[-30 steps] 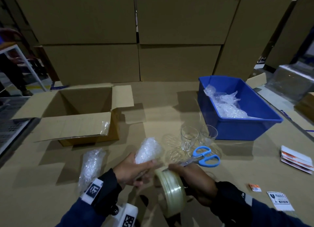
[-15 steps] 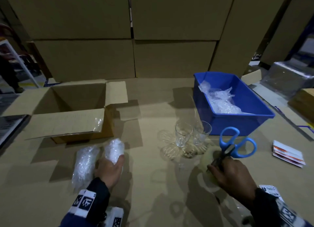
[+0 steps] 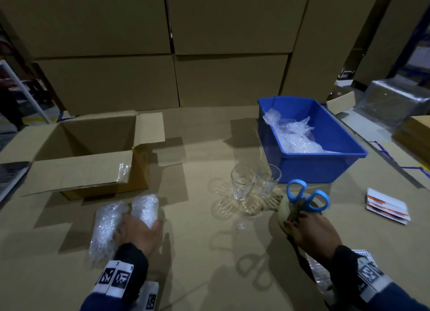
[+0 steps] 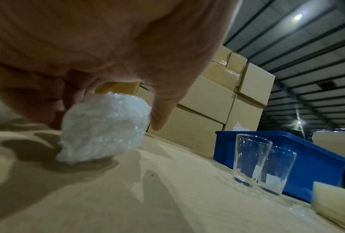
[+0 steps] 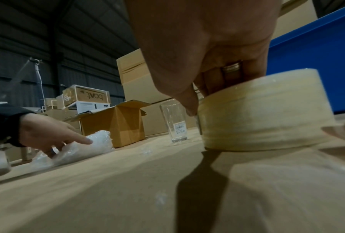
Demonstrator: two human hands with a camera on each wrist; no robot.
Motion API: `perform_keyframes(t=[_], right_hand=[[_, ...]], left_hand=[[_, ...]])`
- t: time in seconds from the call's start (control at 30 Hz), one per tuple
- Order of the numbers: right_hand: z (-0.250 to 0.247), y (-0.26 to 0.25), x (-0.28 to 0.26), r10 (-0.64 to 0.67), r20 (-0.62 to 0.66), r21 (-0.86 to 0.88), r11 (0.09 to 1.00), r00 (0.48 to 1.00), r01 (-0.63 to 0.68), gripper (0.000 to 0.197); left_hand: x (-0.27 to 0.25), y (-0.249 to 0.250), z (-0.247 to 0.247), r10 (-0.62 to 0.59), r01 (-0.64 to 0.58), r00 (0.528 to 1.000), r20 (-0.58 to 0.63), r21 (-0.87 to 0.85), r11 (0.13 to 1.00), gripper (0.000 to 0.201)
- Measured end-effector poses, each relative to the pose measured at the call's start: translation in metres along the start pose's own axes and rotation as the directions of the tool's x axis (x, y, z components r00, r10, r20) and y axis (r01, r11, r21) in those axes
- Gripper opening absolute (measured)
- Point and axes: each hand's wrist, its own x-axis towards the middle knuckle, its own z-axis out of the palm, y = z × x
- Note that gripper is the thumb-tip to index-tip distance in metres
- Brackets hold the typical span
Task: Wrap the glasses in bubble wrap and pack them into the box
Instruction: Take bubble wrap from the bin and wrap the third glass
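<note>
- Lying on the cardboard tabletop, a bubble-wrapped bundle sits under the left hand, fingers loosely curved over it, beside a second bundle.
- Open box just behind; bare surface between the hands.
- Two clear glasses stand upright near the blue bin.
- Right hand grips tape roll and scissors.

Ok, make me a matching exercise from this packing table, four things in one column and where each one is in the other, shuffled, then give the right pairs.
Things:
1. scissors
2. loose bubble wrap
3. bare glasses
4. wrapped bundle

Places:
A. inside the blue bin
B. under the left hand
C. held in the right hand with the tape roll
D. standing upright in front of the bin

Pairs: 1-C, 2-A, 3-D, 4-B
</note>
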Motion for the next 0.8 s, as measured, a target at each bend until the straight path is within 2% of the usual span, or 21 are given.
perform_keyframes(t=[0.1,0.2,0.3,0.37,0.47,0.57,0.63,0.73,0.8], right_hand=[[0.001,0.003,0.001,-0.038,0.018,0.021,0.999,0.999,0.037,0.022],[-0.008,0.0,-0.003,-0.085,0.035,0.025,0.996,0.996,0.084,0.028],[-0.018,0.001,-0.009,-0.134,0.075,0.042,0.99,0.988,0.132,0.02],[-0.026,0.007,-0.013,-0.149,0.079,0.007,0.989,0.986,0.148,0.008],[-0.042,0.022,-0.02,-0.105,0.098,-0.015,0.994,0.99,0.107,0.028],[-0.06,0.041,-0.027,-0.186,0.061,0.042,0.982,0.981,0.184,0.04],[-0.071,0.053,-0.024,-0.214,-0.022,0.048,0.975,0.976,0.215,0.034],[-0.091,0.064,-0.005,-0.167,-0.217,0.06,0.981,0.962,0.184,0.018],[-0.11,0.064,0.011,-0.158,-0.275,0.051,0.983,0.948,0.178,0.007]], left_hand=[[-0.001,0.001,0.0,0.004,-0.004,1.0,-0.01,-0.014,1.0,0.1],[-0.01,0.008,-0.005,0.031,-0.03,0.998,-0.051,0.014,0.999,0.106],[-0.027,0.021,-0.009,0.145,-0.134,0.984,-0.108,0.098,0.986,0.1],[-0.037,0.031,-0.009,0.257,-0.253,0.961,-0.1,0.051,0.966,0.093],[-0.042,0.048,-0.003,0.425,-0.43,0.903,-0.062,-0.134,0.893,0.082],[-0.047,0.072,0.005,0.518,-0.508,0.855,-0.027,-0.245,0.826,0.071],[-0.053,0.093,0.009,0.576,-0.546,0.817,0.026,-0.284,0.788,0.064],[-0.063,0.129,0.014,0.671,-0.624,0.737,0.087,-0.296,0.723,0.058],[-0.066,0.155,0.018,0.72,-0.668,0.683,0.123,-0.294,0.684,0.056]])
